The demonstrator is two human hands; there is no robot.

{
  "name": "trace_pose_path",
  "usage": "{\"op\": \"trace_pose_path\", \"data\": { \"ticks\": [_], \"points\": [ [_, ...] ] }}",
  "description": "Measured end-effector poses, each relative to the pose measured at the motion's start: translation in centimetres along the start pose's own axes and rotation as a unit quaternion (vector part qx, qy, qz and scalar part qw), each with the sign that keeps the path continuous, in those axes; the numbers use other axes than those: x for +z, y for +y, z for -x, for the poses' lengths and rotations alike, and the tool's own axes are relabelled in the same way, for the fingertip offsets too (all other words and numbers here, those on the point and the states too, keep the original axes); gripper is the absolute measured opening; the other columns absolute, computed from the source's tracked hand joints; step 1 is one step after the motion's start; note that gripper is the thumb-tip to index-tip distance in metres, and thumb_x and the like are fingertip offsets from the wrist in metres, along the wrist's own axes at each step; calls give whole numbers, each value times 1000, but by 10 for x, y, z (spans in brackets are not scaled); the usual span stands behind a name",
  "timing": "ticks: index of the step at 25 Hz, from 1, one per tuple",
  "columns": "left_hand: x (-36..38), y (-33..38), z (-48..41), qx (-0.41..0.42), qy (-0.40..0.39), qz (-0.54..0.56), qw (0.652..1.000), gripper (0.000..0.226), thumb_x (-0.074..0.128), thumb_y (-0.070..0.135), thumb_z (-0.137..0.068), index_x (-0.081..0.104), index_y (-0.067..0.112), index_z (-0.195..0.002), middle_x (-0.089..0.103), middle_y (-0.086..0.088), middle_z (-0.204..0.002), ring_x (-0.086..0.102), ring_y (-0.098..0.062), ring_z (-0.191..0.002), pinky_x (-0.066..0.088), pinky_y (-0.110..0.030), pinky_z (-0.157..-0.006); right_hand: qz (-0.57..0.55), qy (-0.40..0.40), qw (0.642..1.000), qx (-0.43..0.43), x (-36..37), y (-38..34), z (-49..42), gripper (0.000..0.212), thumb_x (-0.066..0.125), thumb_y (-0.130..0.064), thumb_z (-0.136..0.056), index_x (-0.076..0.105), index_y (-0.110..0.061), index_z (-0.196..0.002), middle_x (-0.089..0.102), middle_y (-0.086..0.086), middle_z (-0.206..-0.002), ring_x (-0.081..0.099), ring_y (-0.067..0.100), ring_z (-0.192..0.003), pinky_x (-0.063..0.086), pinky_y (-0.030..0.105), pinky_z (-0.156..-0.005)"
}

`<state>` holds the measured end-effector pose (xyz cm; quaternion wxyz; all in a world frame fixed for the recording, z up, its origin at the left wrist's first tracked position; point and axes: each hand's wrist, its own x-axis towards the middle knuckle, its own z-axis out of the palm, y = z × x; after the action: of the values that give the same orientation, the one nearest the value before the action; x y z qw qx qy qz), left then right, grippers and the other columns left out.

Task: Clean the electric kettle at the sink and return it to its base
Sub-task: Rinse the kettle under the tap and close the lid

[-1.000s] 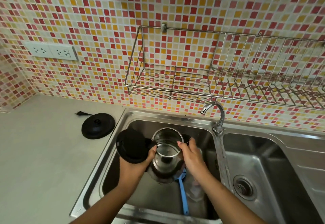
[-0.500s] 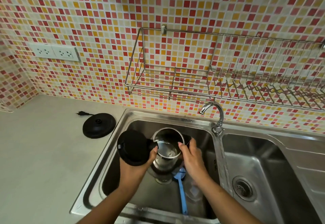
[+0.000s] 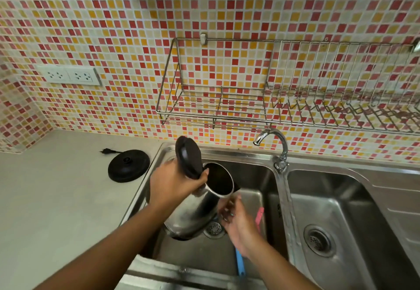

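- Tipping the electric kettle (image 3: 195, 210) over the left sink basin (image 3: 252, 176), the left hand (image 3: 175, 182) clenched its handle, lid (image 3: 188, 156) hinged open.
- Right hand (image 3: 236, 219) steadied the body, fingers loosely spread, grasping nothing.
- Best kept the spout low toward the drain (image 3: 214, 229), underside dry for the base (image 3: 128, 165) on the worktop (image 3: 56, 198).

Two bare forearms enter from the bottom edge, each ending in a bare hand. No sleeve covers either arm anywhere in view; both are uncovered from the fingers back to the frame edge. The left hand (image 3: 175, 185) shows no ring, watch or bracelet behind its fingers, and the wrist is plain. The right hand (image 3: 238, 223) is slightly blurred; its fingers (image 3: 227, 208) carry small glints at the tips, too smeared to tell as wetness or nail polish. Its wrist is also plain.
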<state>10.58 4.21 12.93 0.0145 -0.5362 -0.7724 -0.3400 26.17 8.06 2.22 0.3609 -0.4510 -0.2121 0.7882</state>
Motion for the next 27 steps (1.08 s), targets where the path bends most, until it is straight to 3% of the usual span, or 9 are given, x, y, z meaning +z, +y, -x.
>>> {"op": "trace_pose_path", "data": {
  "ticks": [2,6,8,10,13,15,18,23,27],
  "points": [
    [-5,3,-19,82,-16,-70,994,44,71,65,-75,56,25,-72,49,11,-56,53,-10,-54,30,-15,-44,-55,5,998,33,5,8,1,38,32,-34,-104,61,-10,-113,65,10,-101,60,20,-89,48,31,-80],
    [-3,-5,-45,171,-74,-170,968,55,58,76,-73,66,26,-94,62,10,-64,53,-9,-57,40,-19,-50,-66,-32,993,94,14,22,-1,36,37,-32,-103,62,-7,-106,66,11,-95,59,21,-83,49,33,-78],
    [0,-10,-53,168,-106,-194,961,63,50,79,-68,67,26,-97,67,5,-69,52,-13,-58,41,-23,-53,10,-26,996,88,8,21,-4,31,40,-31,-102,63,-10,-105,65,12,-106,59,20,-89,48,33,-82],
    [4,-13,-57,166,-138,-199,956,72,43,82,-64,67,24,-100,67,0,-71,57,-18,-60,44,-25,-56,223,10,975,-4,-17,14,-12,33,40,-33,-102,61,-11,-116,60,10,-119,56,16,-102,44,32,-91],
    [10,-11,-63,187,-193,-238,933,66,51,81,-69,66,23,-97,63,0,-71,57,-19,-61,39,-22,-52,424,88,882,-185,-81,-10,-31,42,33,-46,-100,56,-18,-122,59,3,-114,57,18,-109,47,39,-96],
    [16,-6,-70,208,-242,-279,906,53,58,74,-78,66,24,-95,59,2,-70,50,-14,-58,32,-20,-48,535,187,777,-273,-127,-24,-51,50,28,-49,-97,56,-14,-119,59,13,-113,60,28,-102,52,44,-87],
    [28,0,-79,241,-290,-359,854,51,52,73,-82,70,27,-95,48,8,-61,41,-9,-52,26,-18,-48,687,287,624,-237,-179,-31,-76,50,34,-40,-97,50,-8,-132,47,21,-138,44,37,-128,41,53,-100],
    [56,10,-78,289,-367,-475,746,54,48,69,-81,65,22,-102,64,3,-82,49,-16,-70,33,-28,-65,687,270,651,-180,-207,-2,-83,65,32,-45,-96,25,-10,-150,29,22,-154,31,38,-141,45,56,-100],
    [81,14,-86,292,-454,-527,657,57,44,69,-81,67,18,-87,55,2,-72,65,-22,-78,53,-35,-80,688,281,641,-191,-206,-3,-84,66,22,-48,-96,23,-10,-150,32,23,-152,36,38,-138,48,52,-96]
  ]
}}
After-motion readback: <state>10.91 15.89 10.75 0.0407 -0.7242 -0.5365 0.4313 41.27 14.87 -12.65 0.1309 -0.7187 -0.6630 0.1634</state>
